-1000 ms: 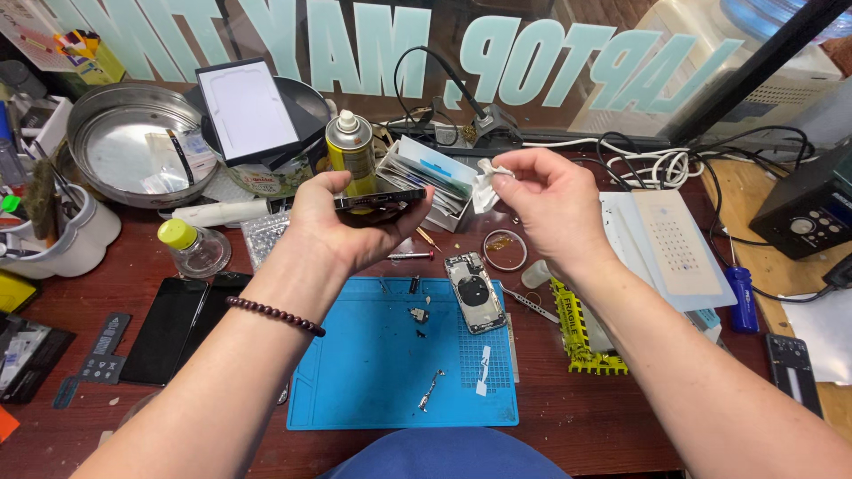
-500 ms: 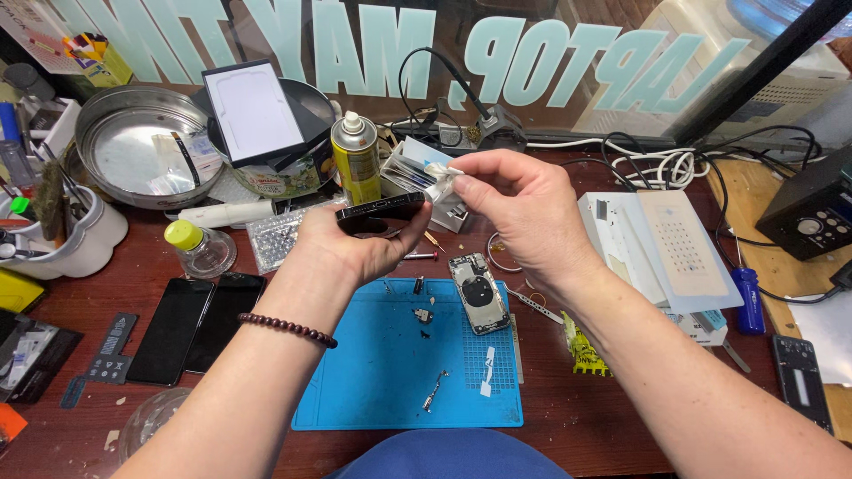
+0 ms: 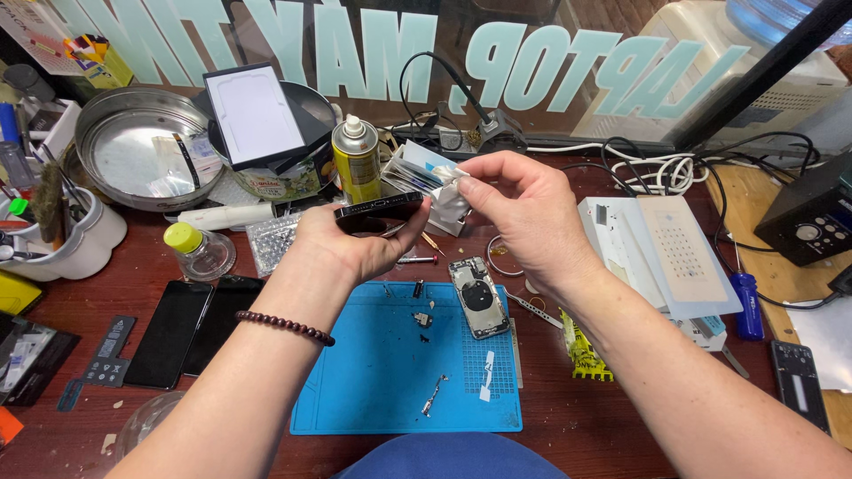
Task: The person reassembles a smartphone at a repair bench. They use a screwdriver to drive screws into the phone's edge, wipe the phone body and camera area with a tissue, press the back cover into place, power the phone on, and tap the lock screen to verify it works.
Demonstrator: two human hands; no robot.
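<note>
My left hand (image 3: 351, 244) holds a black phone (image 3: 377, 211) edge-on above the blue work mat (image 3: 390, 390), a dark bead bracelet on that wrist. My right hand (image 3: 524, 217) is just right of the phone and pinches a small white strip or wipe (image 3: 451, 180) between thumb and fingers, close to the phone's right end. On the mat below lie an opened phone housing (image 3: 479, 297), several small loose parts (image 3: 422, 318) and a white sliver (image 3: 487, 374).
A yellow spray can (image 3: 355, 160), a metal pan (image 3: 142, 151), a small yellow-capped bottle (image 3: 197, 250), two dark phones (image 3: 191, 328) and a white cup of tools (image 3: 62, 235) stand left. A white perforated pad (image 3: 674, 253), a blue screwdriver (image 3: 747, 306) and cables (image 3: 674, 168) lie right.
My right hand has moved left toward the phone, bringing the white strip up to its right end. My left hand holds the phone in much the same place.
</note>
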